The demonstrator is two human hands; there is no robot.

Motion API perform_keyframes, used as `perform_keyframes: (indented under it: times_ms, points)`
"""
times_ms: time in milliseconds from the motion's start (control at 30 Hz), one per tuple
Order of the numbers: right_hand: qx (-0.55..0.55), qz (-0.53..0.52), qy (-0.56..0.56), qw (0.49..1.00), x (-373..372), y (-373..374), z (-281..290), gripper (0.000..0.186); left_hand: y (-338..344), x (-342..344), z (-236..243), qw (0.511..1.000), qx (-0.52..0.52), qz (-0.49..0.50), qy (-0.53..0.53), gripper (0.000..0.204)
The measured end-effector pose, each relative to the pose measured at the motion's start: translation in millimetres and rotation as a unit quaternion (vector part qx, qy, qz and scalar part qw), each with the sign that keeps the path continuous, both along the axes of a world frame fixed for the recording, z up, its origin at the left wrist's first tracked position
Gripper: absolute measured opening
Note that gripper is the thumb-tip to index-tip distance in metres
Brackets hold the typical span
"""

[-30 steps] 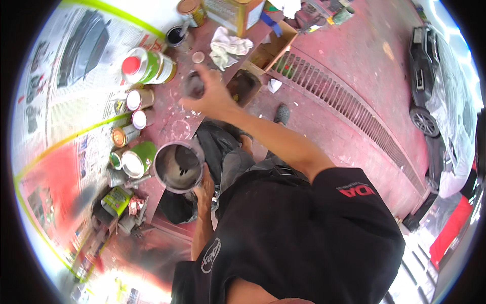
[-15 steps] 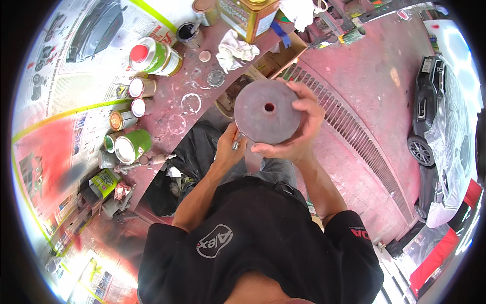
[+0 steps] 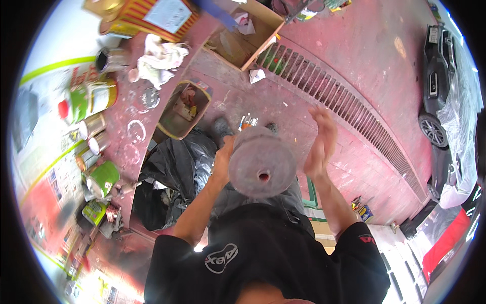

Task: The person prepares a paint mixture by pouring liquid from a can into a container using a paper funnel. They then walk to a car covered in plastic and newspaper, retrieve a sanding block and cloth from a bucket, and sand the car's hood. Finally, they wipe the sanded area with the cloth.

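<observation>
My left hand [image 3: 223, 159] is closed at the left side of a paint spray gun, mostly hidden behind its cup. The gun's round, greyish cup [image 3: 248, 175] tilts toward me, showing a flat lid with a small reddish hole. Blur softens the cup's outline. To its right, my right hand [image 3: 322, 142] is held up with its fingers stretched out, apart from the cup and holding nothing.
At left, a paint-stained bench [image 3: 119, 149] bears a green can [image 3: 103, 178], several tins and a crumpled white cloth [image 3: 161, 60]. Below are a bin [image 3: 171, 129], black plastic bags [image 3: 169, 159] and a cardboard box [image 3: 260, 40]. A floor grate [image 3: 349, 109] curves right toward a dark car [image 3: 439, 86].
My right hand has let go of the cup and moved off to its right. The cup has dropped lower in view and tipped toward me. More floor shows as the view shifts.
</observation>
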State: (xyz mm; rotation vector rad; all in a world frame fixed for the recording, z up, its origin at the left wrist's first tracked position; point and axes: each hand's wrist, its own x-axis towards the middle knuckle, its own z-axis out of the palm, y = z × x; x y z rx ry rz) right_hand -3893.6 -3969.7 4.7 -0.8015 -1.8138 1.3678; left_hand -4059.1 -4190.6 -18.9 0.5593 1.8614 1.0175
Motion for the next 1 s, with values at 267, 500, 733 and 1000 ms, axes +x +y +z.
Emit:
perform_keyframes:
  times_ms: [267,500,733,1000]
  points:
    - [-0.189,0.102,-0.394,0.894,9.5,38.7,-359.6,0.038,-28.8,1.6,-110.9,0.99,-0.12,-0.015,-0.078,0.039]
    - [-0.192,0.091,-0.292,0.933,-113.4,10.3,-578.6,0.038,-62.2,-12.5,-156.8,0.974,-0.202,0.014,-0.105,0.032]
    - [-0.404,-0.096,-0.325,0.85,-166.7,35.0,-563.6,0.036,-74.4,1.8,-162.5,0.965,-0.234,0.04,-0.114,0.026]
    - [-0.176,-0.124,-0.178,0.96,-134.9,25.5,-301.5,0.039,-64.4,23.4,-110.1,0.983,-0.172,0.038,-0.048,0.02]
